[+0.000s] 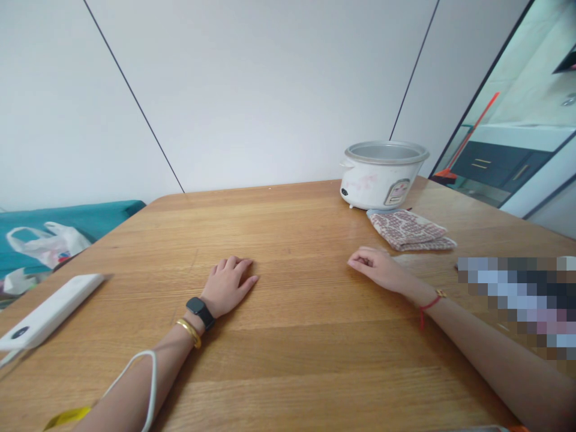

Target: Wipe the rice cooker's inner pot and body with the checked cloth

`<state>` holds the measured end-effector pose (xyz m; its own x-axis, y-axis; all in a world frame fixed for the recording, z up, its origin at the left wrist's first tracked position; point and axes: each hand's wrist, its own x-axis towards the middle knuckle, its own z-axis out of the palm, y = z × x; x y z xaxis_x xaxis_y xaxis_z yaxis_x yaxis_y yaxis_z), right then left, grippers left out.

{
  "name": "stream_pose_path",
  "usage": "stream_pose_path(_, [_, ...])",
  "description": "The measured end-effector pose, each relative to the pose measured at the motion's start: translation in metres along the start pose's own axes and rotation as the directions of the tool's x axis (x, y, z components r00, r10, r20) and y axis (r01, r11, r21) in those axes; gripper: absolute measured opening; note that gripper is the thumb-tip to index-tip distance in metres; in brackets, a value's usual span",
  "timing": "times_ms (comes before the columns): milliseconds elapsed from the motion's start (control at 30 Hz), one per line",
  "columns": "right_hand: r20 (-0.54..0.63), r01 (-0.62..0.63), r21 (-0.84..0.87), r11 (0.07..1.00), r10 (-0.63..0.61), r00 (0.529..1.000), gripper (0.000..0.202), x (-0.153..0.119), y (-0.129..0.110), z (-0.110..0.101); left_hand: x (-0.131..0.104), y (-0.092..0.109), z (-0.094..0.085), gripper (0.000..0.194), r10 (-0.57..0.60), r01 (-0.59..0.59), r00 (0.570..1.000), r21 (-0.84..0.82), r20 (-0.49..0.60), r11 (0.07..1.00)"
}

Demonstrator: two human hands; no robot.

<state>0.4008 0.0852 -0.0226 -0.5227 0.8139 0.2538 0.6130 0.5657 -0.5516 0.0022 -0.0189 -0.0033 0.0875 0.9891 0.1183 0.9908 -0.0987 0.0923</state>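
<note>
My left hand (227,287) lies palm down on the wooden table (279,354), fingers loosely spread, with nothing in it. A black watch and a gold bangle are on that wrist. On the right side, my right hand (375,268) rests on its edge with the fingers curled in; whatever the fingers might enclose is hidden. A folded brown-and-white patterned cloth (407,230) lies just beyond my right hand, apart from it. Behind the cloth stands a white rice cooker (375,183) without a lid.
A white power bank (56,309) with a cable sits at the table's left edge. A white cable (154,384) loops over my left forearm. Blurred-out items (517,294) lie at the right. Beyond the table are a plastic bag (49,240) on a teal seat and a white wall (252,90).
</note>
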Motion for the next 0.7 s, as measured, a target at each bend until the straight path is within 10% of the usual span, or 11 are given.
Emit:
stream_pose_path(533, [0.012,0.005,-0.017,1.000,-0.005,1.000,0.033,0.0011,0.0022,-0.0002,-0.0002,0.0025,0.0005,0.076,-0.070,0.070,0.997,-0.007,-0.027,0.998])
stream_pose_path(700, [0.006,0.005,-0.003,1.000,-0.005,1.000,0.032,-0.0009,0.0026,0.0013,-0.0003,0.0021,-0.0015,0.058,-0.022,0.022,1.000,0.023,0.009,0.999])
